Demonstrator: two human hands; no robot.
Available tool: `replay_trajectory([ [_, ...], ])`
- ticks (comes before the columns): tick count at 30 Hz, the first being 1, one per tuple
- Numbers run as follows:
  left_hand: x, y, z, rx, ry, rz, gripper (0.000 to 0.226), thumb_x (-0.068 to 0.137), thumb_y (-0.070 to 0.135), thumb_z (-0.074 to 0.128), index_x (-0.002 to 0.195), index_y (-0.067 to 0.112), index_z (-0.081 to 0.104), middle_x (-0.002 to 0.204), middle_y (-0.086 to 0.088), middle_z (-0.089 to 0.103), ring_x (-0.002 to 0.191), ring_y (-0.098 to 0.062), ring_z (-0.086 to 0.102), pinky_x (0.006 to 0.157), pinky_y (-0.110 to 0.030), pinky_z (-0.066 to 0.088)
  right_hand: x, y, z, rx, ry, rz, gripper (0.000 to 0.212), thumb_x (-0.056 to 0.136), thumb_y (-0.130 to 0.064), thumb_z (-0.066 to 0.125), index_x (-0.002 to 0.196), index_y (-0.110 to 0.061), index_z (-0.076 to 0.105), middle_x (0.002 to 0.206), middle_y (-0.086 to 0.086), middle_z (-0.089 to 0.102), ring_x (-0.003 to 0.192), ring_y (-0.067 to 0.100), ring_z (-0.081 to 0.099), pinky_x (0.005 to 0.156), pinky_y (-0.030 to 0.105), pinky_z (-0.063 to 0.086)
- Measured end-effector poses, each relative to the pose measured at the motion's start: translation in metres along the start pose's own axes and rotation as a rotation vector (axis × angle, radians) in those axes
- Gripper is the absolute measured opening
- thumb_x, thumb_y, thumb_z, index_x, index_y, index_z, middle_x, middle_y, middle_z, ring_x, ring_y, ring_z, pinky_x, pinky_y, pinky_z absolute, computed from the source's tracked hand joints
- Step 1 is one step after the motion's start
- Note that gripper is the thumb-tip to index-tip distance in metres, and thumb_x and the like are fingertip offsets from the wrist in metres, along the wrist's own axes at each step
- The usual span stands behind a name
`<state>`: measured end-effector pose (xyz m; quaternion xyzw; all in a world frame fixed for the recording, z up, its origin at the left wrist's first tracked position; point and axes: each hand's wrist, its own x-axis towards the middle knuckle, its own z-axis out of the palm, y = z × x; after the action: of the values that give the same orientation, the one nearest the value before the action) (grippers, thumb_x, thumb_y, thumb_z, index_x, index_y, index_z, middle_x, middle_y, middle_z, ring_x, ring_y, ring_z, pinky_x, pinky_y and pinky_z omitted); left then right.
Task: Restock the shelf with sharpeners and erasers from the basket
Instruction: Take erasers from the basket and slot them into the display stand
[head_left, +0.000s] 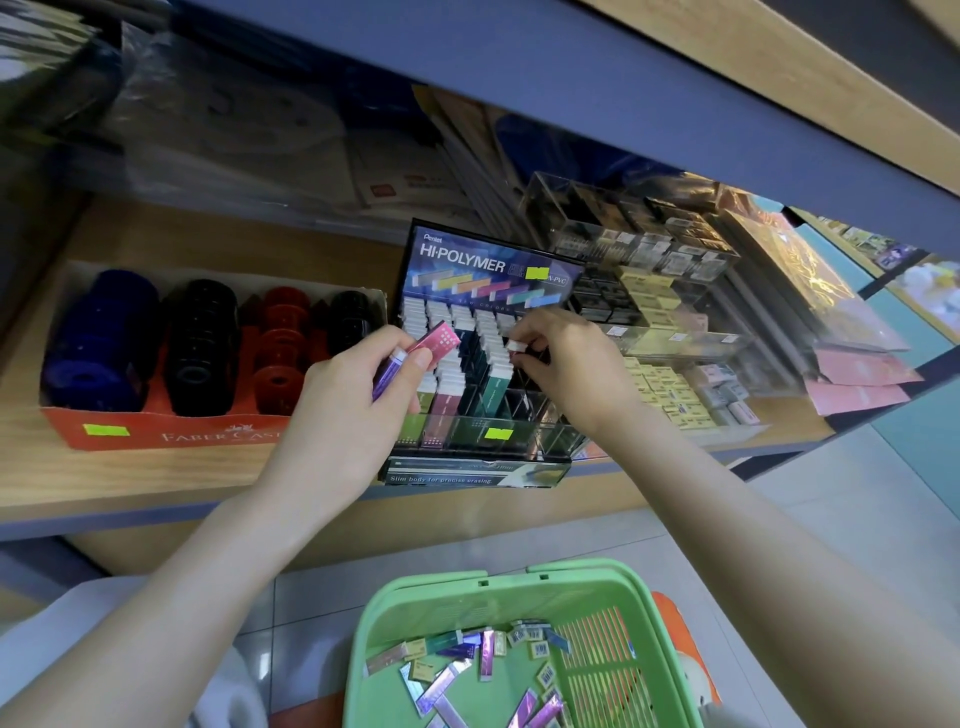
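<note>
While left fingers grip two erasers, right fingers pinch another eraser beside empty display slots.

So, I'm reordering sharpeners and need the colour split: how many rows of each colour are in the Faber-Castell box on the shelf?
Blue row: 1
Black rows: 2
Red row: 1
Total: 4 rows
</note>
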<state>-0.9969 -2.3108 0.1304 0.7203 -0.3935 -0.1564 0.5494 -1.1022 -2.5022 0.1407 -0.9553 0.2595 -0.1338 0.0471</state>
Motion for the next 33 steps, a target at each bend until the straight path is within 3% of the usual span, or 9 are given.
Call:
replay_trajectory([
  [8,0.0,0.002,0.002,0.005,-0.006,-0.005,0.028,0.097,0.026,0.047,0.07,0.024,0.051,0.051,0.011,0.053,0.044,0.001,0.045,0.045,-0.011,0.033,0.004,0.003,-0.013,0.107,0.045,0.018,0.007,0.087,-0.012,0.065,0.094,-0.014,0.066,0.091,0.001,0.066,0.08,0.016,0.062,0.076,0.037,0.053],
  [12,0.001,0.002,0.002,0.006,0.008,-0.008,0.028,0.097,0.027,0.046,0.07,0.026,0.051,0.05,0.011,0.053,0.044,0.002,0.046,0.045,-0.01,0.032,0.003,0.004,-0.033,0.187,0.227,0.069,0.005,0.091,-0.01,0.059,0.094,-0.013,0.062,0.088,0.001,0.061,0.071,0.007,0.054,0.069,0.025,0.044],
  [15,0.001,0.002,0.003,0.015,0.006,-0.009,0.028,0.097,0.027,0.046,0.07,0.026,0.051,0.052,0.015,0.055,0.045,0.001,0.046,0.046,-0.01,0.033,0.001,0.006,-0.047,0.215,0.297,0.106,0.007,0.093,-0.009,0.056,0.096,-0.012,0.062,0.095,0.004,0.06,0.079,0.014,0.058,0.074,0.027,0.048],
  [17,0.001,0.002,0.003,0.017,0.008,-0.007,0.028,0.097,0.027,0.046,0.069,0.026,0.05,0.054,0.014,0.056,0.046,0.001,0.047,0.047,-0.011,0.034,-0.003,0.006,-0.052,0.212,0.281,0.092,0.009,0.093,-0.008,0.056,0.097,-0.008,0.064,0.096,0.003,0.06,0.083,0.019,0.061,0.078,0.029,0.051],
  [21,0.0,0.001,0.004,0.007,0.013,-0.009,0.027,0.097,0.027,0.047,0.071,0.027,0.051,0.057,0.005,0.055,0.046,-0.001,0.047,0.047,-0.011,0.035,-0.016,0.003,-0.051,0.151,0.174,0.024,0.01,0.093,-0.009,0.058,0.098,-0.006,0.066,0.093,-0.001,0.057,0.08,0.012,0.055,0.073,0.002,0.039],
  [25,0.001,0.0,0.006,0.004,0.008,-0.006,0.024,0.097,0.028,0.047,0.073,0.027,0.053,0.061,0.002,0.059,0.048,-0.003,0.047,0.049,-0.013,0.037,-0.021,0.0,-0.043,0.191,0.139,0.009,0.009,0.093,-0.006,0.057,0.097,-0.005,0.065,0.091,-0.003,0.053,0.076,0.009,0.052,0.07,0.002,0.037],
  [27,0.001,0.0,0.007,-0.001,0.006,-0.008,0.023,0.097,0.028,0.047,0.075,0.026,0.054,0.062,0.001,0.059,0.047,-0.003,0.046,0.048,-0.013,0.036,-0.019,-0.001,-0.038,0.187,0.152,0.004,0.009,0.092,-0.006,0.057,0.097,-0.005,0.064,0.093,-0.003,0.052,0.08,0.009,0.049,0.072,0.005,0.036],
  [30,0.001,0.0,0.008,-0.005,0.01,-0.014,0.024,0.096,0.029,0.047,0.073,0.026,0.053,0.06,0.002,0.057,0.045,-0.004,0.045,0.046,-0.014,0.034,-0.014,-0.001,-0.028,0.165,0.107,-0.027,0.011,0.093,-0.007,0.056,0.1,-0.003,0.064,0.095,-0.001,0.05,0.083,0.013,0.05,0.078,0.024,0.043],
  [33,0.001,-0.001,0.008,-0.014,0.014,-0.019,0.023,0.096,0.029,0.047,0.075,0.025,0.055,0.059,0.002,0.058,0.045,-0.004,0.045,0.046,-0.013,0.034,-0.008,0.0,-0.02,0.113,0.046,-0.052,0.012,0.094,-0.008,0.055,0.101,-0.004,0.064,0.099,0.004,0.054,0.084,0.02,0.056,0.079,0.033,0.046],
])
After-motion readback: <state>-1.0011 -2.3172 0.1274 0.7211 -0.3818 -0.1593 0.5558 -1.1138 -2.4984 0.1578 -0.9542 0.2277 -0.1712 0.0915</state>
